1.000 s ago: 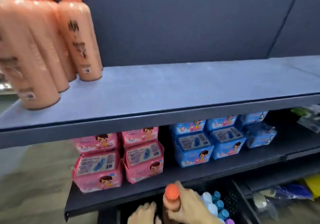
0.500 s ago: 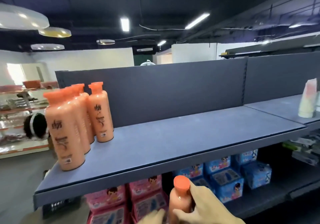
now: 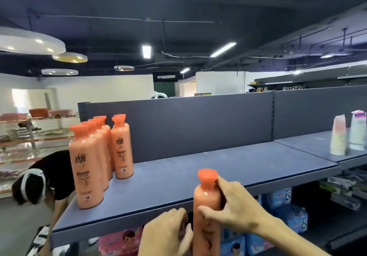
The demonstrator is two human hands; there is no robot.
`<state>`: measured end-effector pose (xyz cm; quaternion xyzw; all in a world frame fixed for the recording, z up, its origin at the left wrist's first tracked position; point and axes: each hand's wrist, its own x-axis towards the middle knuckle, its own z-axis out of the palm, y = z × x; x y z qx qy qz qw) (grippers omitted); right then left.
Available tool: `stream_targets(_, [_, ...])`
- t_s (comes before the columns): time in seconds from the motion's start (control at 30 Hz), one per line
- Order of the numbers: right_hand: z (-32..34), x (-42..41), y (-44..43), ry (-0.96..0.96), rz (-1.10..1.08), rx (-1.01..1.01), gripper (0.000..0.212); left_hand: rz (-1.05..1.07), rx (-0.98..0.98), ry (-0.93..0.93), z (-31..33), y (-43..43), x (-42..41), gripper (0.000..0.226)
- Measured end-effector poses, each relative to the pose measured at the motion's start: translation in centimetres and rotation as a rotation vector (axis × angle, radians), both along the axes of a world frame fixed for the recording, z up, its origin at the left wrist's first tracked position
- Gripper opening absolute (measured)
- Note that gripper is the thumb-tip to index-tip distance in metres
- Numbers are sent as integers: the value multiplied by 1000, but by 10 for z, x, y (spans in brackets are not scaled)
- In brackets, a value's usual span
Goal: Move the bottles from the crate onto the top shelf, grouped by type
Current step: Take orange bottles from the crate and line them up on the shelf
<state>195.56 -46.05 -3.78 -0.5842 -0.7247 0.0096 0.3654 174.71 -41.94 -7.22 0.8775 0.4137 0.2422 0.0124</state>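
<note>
The right hand [image 3: 236, 206] has its grip clenched round the shoulder of an orange bottle [image 3: 206, 206], thumb across the front and forefinger up beside the cap, which keeps the tall body upright and steered from above; the left hand [image 3: 166, 232] sits curled at the bottle's lower left side, seemingly to steady it, though blur hides whether it truly grasps or only touches; the bottle hangs in front of the edge of the top shelf [image 3: 198, 178], cap above the board and base below it, so it is not yet set down; the crate is out of view; at the shelf's left end stands a cluster of matching orange bottles [image 3: 95, 156], packed close from front to back, likely where this one belongs if types are to stay together; the pale bottles [image 3: 337, 136] on the neighbouring shelf [image 3: 317, 146] stand well apart, a separate kind; the next move probably needs a lift clear of the edge, then a carry leftward.
</note>
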Motion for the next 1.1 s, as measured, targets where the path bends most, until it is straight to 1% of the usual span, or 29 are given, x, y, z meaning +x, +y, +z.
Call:
stream_targets(0.03, [8,1,1,0,4,20,37,-2,-1,-22,4,0,1,30])
stream_targets(0.07, [17,2,2,-5,1,33,37,-5,84,-28,10,0,1,32])
stream_targets(0.1, [27,2,4,-5,7,55,37,-19,186,-79,16,5,1,32])
stream_targets(0.13, [36,2,5,1,5,75,39,-24,233,-119,22,9,2,31])
stream_targets(0.2, [52,2,9,11,12,115,50,-14,282,-123,39,16,1,27])
stream_targets(0.23, [59,2,11,9,20,138,52,-27,299,-130,47,18,1,25])
stream_targets(0.3, [73,1,15,3,38,166,48,-50,301,-143,64,21,1,24])
stream_targets(0.47, [102,-4,24,-21,48,209,37,-30,420,-136,100,33,2,24])
stream_targets(0.63, [126,-6,35,-33,37,226,31,-14,483,-140,130,40,-5,23])
stream_targets(0.67, [131,-7,37,-29,37,225,36,-6,494,-139,135,41,-6,23])
stream_targets(0.77, [145,-10,44,-24,31,231,60,19,512,-141,150,48,-10,21])
stream_targets(0.8, [149,-11,47,-29,27,238,61,31,514,-144,155,51,-12,20])
stream_targets(0.9, [156,-13,57,-27,24,253,52,75,526,-140,166,60,-16,20])
stream_targets(1.0, [157,-17,67,-27,32,245,54,119,533,-135,172,69,-22,19])
stream_targets(1.1, [153,-22,78,-51,24,233,49,144,522,-133,171,74,-28,19])
